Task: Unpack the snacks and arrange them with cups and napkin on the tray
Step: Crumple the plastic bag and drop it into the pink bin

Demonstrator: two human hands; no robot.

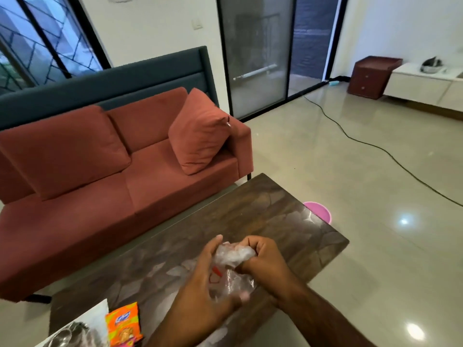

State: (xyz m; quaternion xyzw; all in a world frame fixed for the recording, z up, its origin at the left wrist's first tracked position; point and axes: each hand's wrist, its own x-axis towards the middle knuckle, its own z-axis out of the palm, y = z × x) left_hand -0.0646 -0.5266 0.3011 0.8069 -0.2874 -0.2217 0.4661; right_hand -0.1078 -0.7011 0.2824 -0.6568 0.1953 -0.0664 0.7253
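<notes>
A crumpled clear plastic bag (pixel 234 256) with red print is bunched between both hands above the dark wooden table (pixel 263 209). My left hand (pixel 203 291) cups its lower left side with the thumb raised. My right hand (pixel 263 259) is closed in a fist on its upper right part. An orange snack packet (pixel 122 324) lies at the table's near left. Beside it a white item with a shiny metal piece (pixel 72 331) reaches the frame's bottom edge; what it is I cannot tell.
A red sofa (pixel 112 176) with cushions runs along the table's left side. A pink bowl (pixel 319 212) sits on the glossy floor past the far right table edge. A black cable (pixel 375 146) crosses the floor. A dark red cabinet (pixel 370 77) stands at the far wall.
</notes>
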